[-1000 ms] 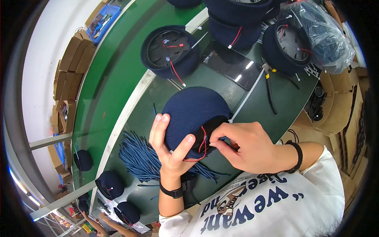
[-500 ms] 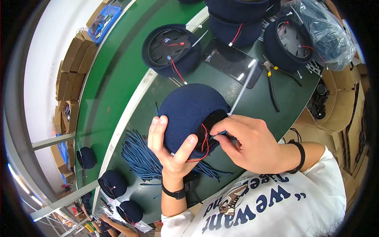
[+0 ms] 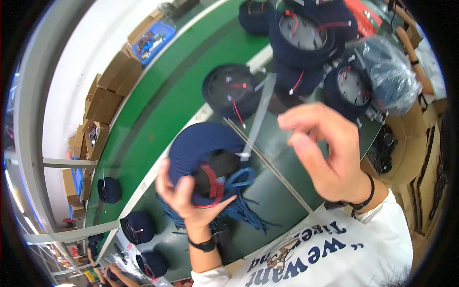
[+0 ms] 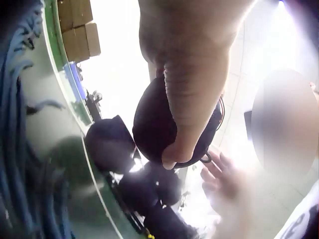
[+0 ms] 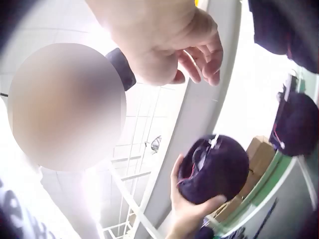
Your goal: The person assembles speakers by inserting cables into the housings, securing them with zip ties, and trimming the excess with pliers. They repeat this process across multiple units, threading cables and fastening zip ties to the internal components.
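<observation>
My left hand grips a round shell covered in navy knit fabric, fingers and thumb spread around its side. The shell's dark opening faces right, and red wires show in it. A blue cord loop hangs out at the opening's edge. Close by it a long white zip tie sticks up. Off to the right, my right hand is raised away from the shell, thumb and forefinger apart with nothing between them. The right wrist view shows the right hand with loosely bent fingers.
A bundle of blue cords lies under the held shell. Beyond it stand more navy shells, some stacked, beside a clear plastic bag. A green belt runs along the far side. An open cardboard box stands at the right.
My right hand has let go of the blue cord and moved up and right. The shell has shifted left and turned its opening more into view, with the cord loop now showing.
</observation>
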The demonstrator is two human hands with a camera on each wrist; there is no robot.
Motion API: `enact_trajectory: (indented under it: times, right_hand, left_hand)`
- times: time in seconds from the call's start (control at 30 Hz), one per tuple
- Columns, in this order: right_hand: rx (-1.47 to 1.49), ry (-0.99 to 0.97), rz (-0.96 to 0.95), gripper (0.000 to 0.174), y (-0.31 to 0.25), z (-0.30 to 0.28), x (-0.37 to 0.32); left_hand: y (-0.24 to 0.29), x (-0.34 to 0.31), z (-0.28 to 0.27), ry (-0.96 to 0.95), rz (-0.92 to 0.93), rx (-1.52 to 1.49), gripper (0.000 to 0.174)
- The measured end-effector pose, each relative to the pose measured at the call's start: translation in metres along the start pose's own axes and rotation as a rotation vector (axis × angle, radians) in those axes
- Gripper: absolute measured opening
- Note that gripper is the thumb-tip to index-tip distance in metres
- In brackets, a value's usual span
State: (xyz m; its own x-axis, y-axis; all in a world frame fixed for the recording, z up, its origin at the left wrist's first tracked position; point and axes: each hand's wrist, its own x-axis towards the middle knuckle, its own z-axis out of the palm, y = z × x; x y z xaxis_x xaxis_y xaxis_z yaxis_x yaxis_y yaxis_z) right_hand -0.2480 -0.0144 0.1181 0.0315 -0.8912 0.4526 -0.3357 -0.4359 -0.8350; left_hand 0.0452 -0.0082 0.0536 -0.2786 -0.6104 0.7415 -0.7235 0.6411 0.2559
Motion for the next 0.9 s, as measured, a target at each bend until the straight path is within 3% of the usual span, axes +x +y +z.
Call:
enact_trajectory:
  times: [0.07, 0.17, 0.2, 0.23, 0.27, 0.3, 0.33, 0.37, 0.43, 0.5, 0.53, 0.63, 0.73, 0.83, 0.9]
  right_hand:
    - [-0.05, 0.025, -0.068, 0.01, -0.006, -0.003, 0.041]
    - [-0.681, -0.18, -0.099, 0.025, 0.021, 0.032, 0.12]
    - [-0.8, -0.328, 0.12, 0.028, 0.023, 0.051, 0.161]
    - [-0.864, -0.495, 0.252, 0.034, 0.024, 0.065, 0.199]
    - [-0.944, -0.542, 0.311, 0.039, 0.046, 0.082, 0.236]
    - [-1.002, -0.513, 0.326, 0.05, 0.082, 0.094, 0.267]
    - [-1.016, -0.26, 0.413, 0.061, 0.132, 0.111, 0.287]
    - [-1.09, -0.257, 0.406, 0.064, 0.161, 0.108, 0.298]
    - [-1.123, -0.046, 0.629, 0.065, 0.184, 0.104, 0.3]
    - [-1.162, -0.054, 0.808, 0.068, 0.2, 0.098, 0.305]
    - [-1.128, -0.037, 0.856, 0.068, 0.219, 0.098, 0.311]
    - [-1.118, 0.036, 0.734, 0.061, 0.261, 0.1, 0.325]
    - [-1.022, 0.072, 0.543, 0.052, 0.259, 0.111, 0.318]
    - [-0.948, -0.033, 0.253, 0.054, 0.196, 0.119, 0.298]
    - [-0.801, -0.118, -0.123, 0.054, 0.154, 0.122, 0.285]
  left_hand:
    - [-0.019, 0.018, -0.01, 0.114, -0.115, 0.03, 0.126]
    - [-0.067, 0.046, -0.002, 0.177, -0.454, -0.121, 0.124]
    - [-0.092, 0.053, 0.009, 0.199, -0.512, -0.085, 0.121]
    - [-0.118, 0.055, 0.025, 0.222, -0.567, -0.048, 0.119]
    - [-0.146, 0.05, 0.044, 0.262, -0.604, -0.06, 0.118]
    - [-0.175, 0.046, 0.063, 0.308, -0.638, -0.072, 0.117]
    - [-0.194, 0.04, 0.078, 0.31, -0.689, -0.056, 0.119]
    - [-0.205, 0.032, 0.089, 0.309, -0.741, -0.04, 0.121]
    - [-0.21, 0.02, 0.096, 0.344, -0.789, -0.062, 0.129]
    - [-0.207, 0.008, 0.074, 0.18, -0.814, -0.234, 0.133]
    - [-0.187, 0.013, 0.05, 0.074, -0.868, -0.105, 0.129]
    - [-0.156, 0.001, 0.005, 0.143, -0.801, -0.059, 0.1]
    - [-0.138, -0.001, -0.024, 0.26, -0.762, -0.107, 0.07]
    - [-0.117, 0.015, -0.044, 0.267, -0.618, -0.223, 0.047]
    - [-0.101, 0.022, -0.052, 0.232, -0.563, -0.275, 0.042]
